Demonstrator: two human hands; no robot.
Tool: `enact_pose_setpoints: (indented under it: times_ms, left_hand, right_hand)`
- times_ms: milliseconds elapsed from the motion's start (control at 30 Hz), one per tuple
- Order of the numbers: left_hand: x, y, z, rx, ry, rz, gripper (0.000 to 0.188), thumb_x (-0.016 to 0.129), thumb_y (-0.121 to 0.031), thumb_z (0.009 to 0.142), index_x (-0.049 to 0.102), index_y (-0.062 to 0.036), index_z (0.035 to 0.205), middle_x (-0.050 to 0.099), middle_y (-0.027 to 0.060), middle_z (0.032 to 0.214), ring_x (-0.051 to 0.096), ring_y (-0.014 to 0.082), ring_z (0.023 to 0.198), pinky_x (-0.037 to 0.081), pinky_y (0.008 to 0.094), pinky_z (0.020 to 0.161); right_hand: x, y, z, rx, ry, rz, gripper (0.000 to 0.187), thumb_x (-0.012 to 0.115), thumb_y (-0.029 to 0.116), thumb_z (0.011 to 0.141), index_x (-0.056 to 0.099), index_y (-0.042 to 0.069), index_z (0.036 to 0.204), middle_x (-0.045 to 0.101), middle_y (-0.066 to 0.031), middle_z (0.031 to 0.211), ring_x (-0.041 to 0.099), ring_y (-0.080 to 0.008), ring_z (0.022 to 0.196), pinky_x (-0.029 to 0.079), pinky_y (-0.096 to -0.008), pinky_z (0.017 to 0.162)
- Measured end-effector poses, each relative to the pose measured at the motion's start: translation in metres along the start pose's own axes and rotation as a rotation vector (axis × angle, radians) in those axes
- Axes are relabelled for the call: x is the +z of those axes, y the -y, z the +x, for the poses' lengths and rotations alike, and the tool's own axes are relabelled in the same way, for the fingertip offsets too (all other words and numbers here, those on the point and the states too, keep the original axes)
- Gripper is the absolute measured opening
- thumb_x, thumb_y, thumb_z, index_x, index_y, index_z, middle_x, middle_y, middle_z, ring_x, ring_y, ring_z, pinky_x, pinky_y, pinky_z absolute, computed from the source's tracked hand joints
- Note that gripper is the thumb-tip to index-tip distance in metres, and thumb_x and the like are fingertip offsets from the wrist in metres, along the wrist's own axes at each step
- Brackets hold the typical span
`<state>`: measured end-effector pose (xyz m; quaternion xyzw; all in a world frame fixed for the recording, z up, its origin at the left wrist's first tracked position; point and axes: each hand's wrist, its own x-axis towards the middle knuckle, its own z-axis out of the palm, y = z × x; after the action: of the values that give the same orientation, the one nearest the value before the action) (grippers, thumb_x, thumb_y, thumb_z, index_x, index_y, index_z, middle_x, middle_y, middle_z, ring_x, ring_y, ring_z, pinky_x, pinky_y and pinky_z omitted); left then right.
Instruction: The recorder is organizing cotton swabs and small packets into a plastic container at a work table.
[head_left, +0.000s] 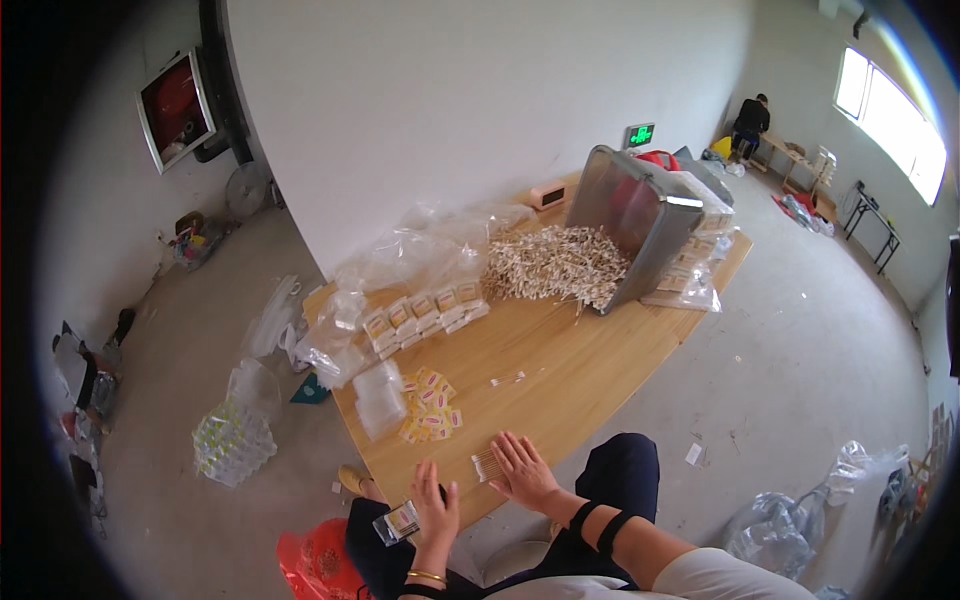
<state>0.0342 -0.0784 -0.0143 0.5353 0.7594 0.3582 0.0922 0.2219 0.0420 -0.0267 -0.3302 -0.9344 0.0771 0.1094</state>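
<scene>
While a red bag [322,562] sits low at the far left, a dark-edged packet [397,522] with a pale label, its print too small to read, tilts beside the left hand [435,505]; that hand's thumb and fingers stand apart, and whether it grips the packet I cannot tell. Beyond lie clear plastic sleeves [381,400], a row of labelled packs [425,318] and scattered yellow cards [430,405] with reddish ovals, their lettering illegible. On the table's [590,365] near side, a row of thin sticks [484,466] appears to lie with its long axis crosswise, the right ends hidden under the right hand [522,470], which rests flat, fingers outstretched. Farther back, a heap of sticks [555,262] spills from a grey bin [650,225] tipped on its side, mouth toward the left.
</scene>
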Motion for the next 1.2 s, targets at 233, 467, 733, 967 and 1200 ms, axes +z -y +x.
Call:
enact_pose_setpoints:
  times_ms: [233,467,733,967,1200]
  left_hand:
    - [-0.067,0.063,-0.037,-0.25,-0.271,0.046,0.039,0.061,-0.013,0.092,0.055,-0.0039,0.13,0.05,0.0211,0.138,0.045,0.0405,0.129,0.035,0.0503,0.109]
    - [-0.069,0.049,-0.046,-0.217,-0.204,0.126,0.037,0.063,-0.014,0.088,0.057,-0.006,0.124,0.054,0.0201,0.131,0.049,0.0393,0.124,0.037,0.0498,0.105]
    - [-0.047,0.089,-0.048,-0.417,-0.392,0.239,0.034,0.057,-0.017,0.094,0.054,-0.0066,0.127,0.055,0.0186,0.129,0.05,0.0361,0.124,0.038,0.0483,0.103]
    - [-0.031,0.108,-0.049,-0.817,-0.448,-0.133,0.07,0.038,-0.056,0.102,0.064,0.0018,0.071,0.066,0.0232,0.072,0.064,0.0425,0.074,0.048,0.0483,0.068]
    - [-0.029,0.086,-0.037,-0.939,-0.381,0.068,0.067,0.044,-0.059,0.098,0.063,-0.0006,0.073,0.064,0.0212,0.07,0.064,0.042,0.07,0.046,0.0498,0.062]
  right_hand:
    - [-0.002,0.002,-0.001,0.007,0.032,-0.074,0.077,0.045,0.054,0.098,0.03,0.002,0.153,0.026,-0.0169,0.161,0.021,-0.03,0.151,0.014,-0.0466,0.123]
    - [0.0,0.0,-0.001,0.007,0.032,-0.083,0.078,0.046,0.054,0.097,0.031,0.002,0.153,0.027,-0.0171,0.161,0.02,-0.0305,0.151,0.014,-0.0468,0.123]
    - [0.002,0.008,0.002,-0.041,0.03,-0.03,0.074,0.051,0.047,0.096,0.033,0.001,0.152,0.028,-0.0176,0.16,0.02,-0.0307,0.151,0.015,-0.0473,0.123]
    - [0.02,0.088,0.014,-0.233,0.096,0.052,0.069,0.049,0.043,0.097,0.035,0.004,0.152,0.029,-0.0153,0.161,0.021,-0.0276,0.151,0.014,-0.0462,0.124]
    - [0.022,0.102,0.015,-0.254,0.101,0.015,0.068,0.049,0.042,0.097,0.035,0.005,0.152,0.029,-0.0132,0.161,0.021,-0.0271,0.151,0.014,-0.0466,0.124]
